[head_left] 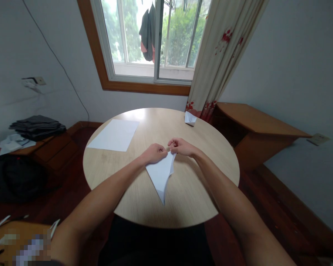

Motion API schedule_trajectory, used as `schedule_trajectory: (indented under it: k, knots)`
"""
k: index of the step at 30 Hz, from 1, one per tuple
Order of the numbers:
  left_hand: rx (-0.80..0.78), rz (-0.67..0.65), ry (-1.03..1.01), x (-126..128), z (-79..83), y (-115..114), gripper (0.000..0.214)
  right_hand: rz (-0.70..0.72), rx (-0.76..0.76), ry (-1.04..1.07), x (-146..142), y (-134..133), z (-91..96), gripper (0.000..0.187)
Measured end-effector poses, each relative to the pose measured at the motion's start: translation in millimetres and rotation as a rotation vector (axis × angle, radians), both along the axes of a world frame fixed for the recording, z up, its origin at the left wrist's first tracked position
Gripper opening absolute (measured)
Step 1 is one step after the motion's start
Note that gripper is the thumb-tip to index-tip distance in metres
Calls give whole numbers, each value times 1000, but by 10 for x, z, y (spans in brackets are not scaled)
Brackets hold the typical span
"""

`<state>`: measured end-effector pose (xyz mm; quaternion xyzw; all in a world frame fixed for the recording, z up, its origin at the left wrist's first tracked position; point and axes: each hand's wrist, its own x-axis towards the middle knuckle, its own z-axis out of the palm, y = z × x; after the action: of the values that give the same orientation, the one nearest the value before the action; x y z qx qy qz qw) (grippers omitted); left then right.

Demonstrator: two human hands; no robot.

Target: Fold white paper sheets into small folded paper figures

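A white sheet folded into a long pointed triangle, the folded paper, lies on the round wooden table with its tip toward me. My left hand is closed in a pinch on its wide far edge. My right hand pinches the same edge right beside it, knuckles up. The two hands almost touch above the paper.
A flat white sheet lies on the table's left part. A small folded paper piece sits at the far right rim. A curtain and low wooden bench stand right; folded dark clothes lie left.
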<state>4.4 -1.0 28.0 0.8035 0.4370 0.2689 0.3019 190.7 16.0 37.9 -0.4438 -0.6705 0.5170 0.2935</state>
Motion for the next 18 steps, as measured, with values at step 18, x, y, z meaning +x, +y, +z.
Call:
schedule_trajectory:
  k: [18]
  knots:
    - [-109, -4, 36, -9, 3, -11, 27, -62, -67, -63, 40, 3, 31, 28]
